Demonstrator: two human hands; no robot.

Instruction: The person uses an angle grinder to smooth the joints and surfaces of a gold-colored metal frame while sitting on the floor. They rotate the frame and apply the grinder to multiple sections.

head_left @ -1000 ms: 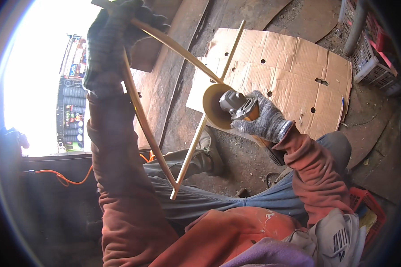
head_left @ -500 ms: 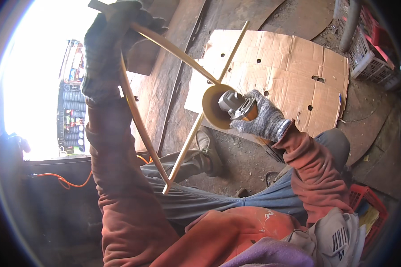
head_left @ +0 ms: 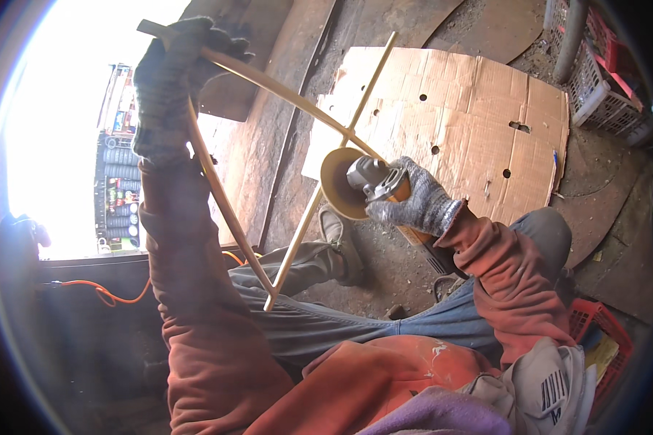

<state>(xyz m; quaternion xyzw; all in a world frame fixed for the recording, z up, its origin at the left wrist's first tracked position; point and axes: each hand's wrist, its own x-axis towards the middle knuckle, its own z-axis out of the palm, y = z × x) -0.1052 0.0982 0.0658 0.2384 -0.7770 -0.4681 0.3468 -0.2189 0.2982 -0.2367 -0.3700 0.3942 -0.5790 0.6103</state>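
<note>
Up at the top left, my left hand (head_left: 178, 80) in a dark glove is closed round one corner of a frame of thin joined bars (head_left: 286, 94). The frame slants down toward my lap, and two of its bars cross near the middle. In a grey knitted glove, my right hand (head_left: 417, 196) grips an angle grinder (head_left: 370, 174) with a grey head and an orange body. Its round tan disc (head_left: 339, 185) lies against or just over the lower long bar, a little below the crossing; contact cannot be made out.
A flattened cardboard sheet (head_left: 479, 123) with holes lies on the floor beyond the grinder. Plastic crates (head_left: 606, 94) stand at the far right, beside a grey post (head_left: 572, 43). A red crate (head_left: 606, 341) is near my right side. An orange cord (head_left: 109, 293) runs at the left.
The grinder has moved down and left, away from the crossing of the bars, and more of its body shows. The frame has shifted slightly left with my left hand.
</note>
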